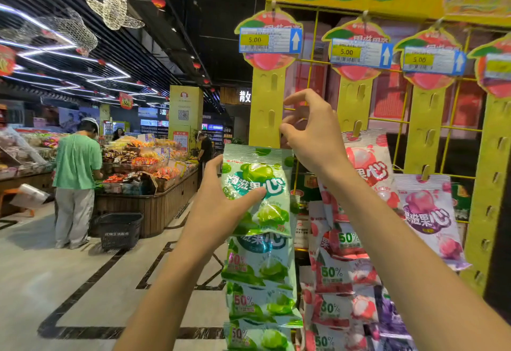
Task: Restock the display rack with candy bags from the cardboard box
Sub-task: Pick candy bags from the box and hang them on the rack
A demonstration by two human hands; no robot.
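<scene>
A yellow display rack of hanging card strips fills the right side. My left hand holds a green candy bag by its left edge and front, thumb across the print, at the foot of the leftmost yellow strip. My right hand is raised just above the bag's top right corner, its fingers curled beside that strip's edge; whether they pinch anything I cannot tell. More green bags hang below. Red bags and a purple bag hang on the neighbouring strips. The cardboard box is out of view.
Blue price tags sit at the strip tops. On the left, a person in a green shirt stands by a wooden produce stand, with a black shopping basket on the tiled floor.
</scene>
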